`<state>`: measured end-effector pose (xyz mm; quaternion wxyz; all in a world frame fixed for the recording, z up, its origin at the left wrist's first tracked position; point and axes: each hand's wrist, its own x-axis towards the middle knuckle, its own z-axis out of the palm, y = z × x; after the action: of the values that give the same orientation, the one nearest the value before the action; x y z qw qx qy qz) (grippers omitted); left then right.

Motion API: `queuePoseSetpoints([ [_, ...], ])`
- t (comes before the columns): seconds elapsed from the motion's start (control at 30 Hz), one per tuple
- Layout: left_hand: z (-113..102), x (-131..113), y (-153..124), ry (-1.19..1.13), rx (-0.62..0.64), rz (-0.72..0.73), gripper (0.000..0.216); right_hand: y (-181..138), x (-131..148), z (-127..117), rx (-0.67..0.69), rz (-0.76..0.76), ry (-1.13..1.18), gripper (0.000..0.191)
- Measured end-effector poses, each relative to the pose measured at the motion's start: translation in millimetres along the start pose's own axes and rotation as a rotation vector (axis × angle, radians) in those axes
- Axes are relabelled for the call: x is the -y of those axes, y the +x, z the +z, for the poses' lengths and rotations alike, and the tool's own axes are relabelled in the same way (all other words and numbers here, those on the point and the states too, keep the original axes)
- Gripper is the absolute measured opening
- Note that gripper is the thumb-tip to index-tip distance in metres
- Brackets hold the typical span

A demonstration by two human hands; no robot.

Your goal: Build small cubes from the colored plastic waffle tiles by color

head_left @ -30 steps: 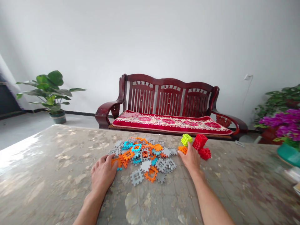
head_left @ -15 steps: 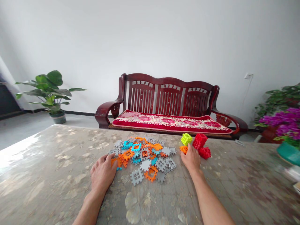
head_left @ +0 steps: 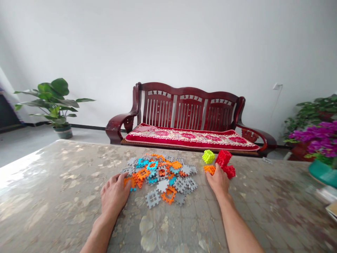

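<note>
- Marbled worktop [head_left: 65,182] fills the lower frame, with a wooden bench [head_left: 189,112] behind.
- My left hand [head_left: 114,195] lies flat at centre-left, fingers released, touching the tile pile [head_left: 163,175].
- My right hand [head_left: 219,181] touches an orange tile [head_left: 210,169] beside the red blocks [head_left: 225,163]; I cannot tell whether the fingers grasp it.

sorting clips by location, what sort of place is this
Most likely a home living room: a carved wooden bench with a red cushion stands against the wall, a potted plant sits on the floor, and toy tiles lie on a table.
</note>
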<state>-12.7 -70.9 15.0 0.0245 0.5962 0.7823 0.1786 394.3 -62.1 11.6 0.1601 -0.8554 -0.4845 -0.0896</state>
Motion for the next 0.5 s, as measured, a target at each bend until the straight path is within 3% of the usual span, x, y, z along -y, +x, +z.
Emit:
queuePoseSetpoints([
  [0.23,-0.4,-0.3,0.4,-0.006,0.013,-0.002,0.048,-1.4,3.0,-1.2,0.017,-0.037,-0.031,0.058],
  [0.5,-1.0,-1.4,-0.3,-0.003,0.005,0.001,0.047,-4.6,-2.8,-4.5,0.007,0.031,0.043,0.058],
])
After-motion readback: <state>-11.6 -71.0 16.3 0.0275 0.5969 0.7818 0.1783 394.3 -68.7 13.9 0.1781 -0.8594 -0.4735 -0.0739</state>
